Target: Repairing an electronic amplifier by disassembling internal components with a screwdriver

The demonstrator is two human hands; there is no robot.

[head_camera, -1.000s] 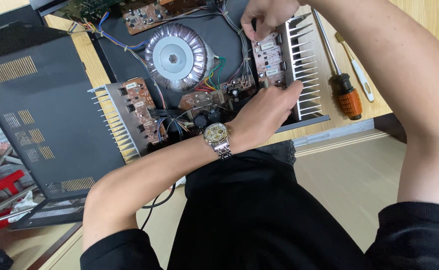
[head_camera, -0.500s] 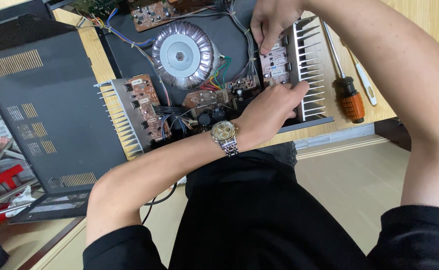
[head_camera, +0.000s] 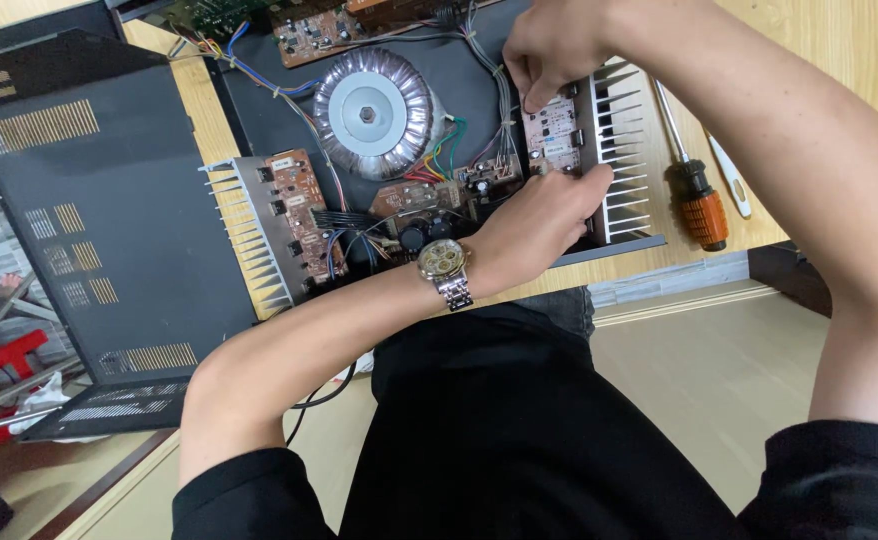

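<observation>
We are gripping the finned silver heat sink (head_camera: pixel 621 150) with our left hand (head_camera: pixel 544 225) while our right hand's (head_camera: pixel 549 45) fingers (head_camera: pixel 531 92) are pinching its pink circuit board (head_camera: pixel 551 135), inside the open black metal amplifier chassis (head_camera: pixel 459 75) on the wooden counter (head_camera: pixel 819 60).

I see the open chassis (head_camera: pixel 259 100) on the table (head_camera: pixel 809 60), its lid (head_camera: pixel 99 220) lying to its left. Inside, the round transformer (head_camera: pixel 374 112) sits between two finned heatsinks (head_camera: pixel 244 235). A screwdriver (head_camera: pixel 694 190) lies right of the chassis, with what may be a second tool just beyond it.
</observation>
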